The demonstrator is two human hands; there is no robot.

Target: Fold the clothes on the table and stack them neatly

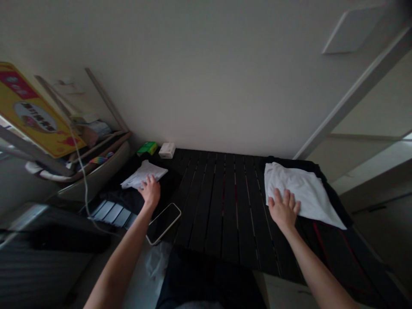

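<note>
My left hand lies with fingers spread on a small folded white cloth, which rests on dark fabric at the left of the black slatted table. On the right, my right hand is flat, fingers apart, against the near left part of a larger folded white garment. Beneath that garment, black fabric shows along its far and right edges. Neither hand grips anything. A phone with a pale case edge lies beside my left forearm.
At the table's back left stand a green box and a small white box. Further left are a yellow sign, a filled basket-like holder and a hanging white cable. A pale wall rises behind the table.
</note>
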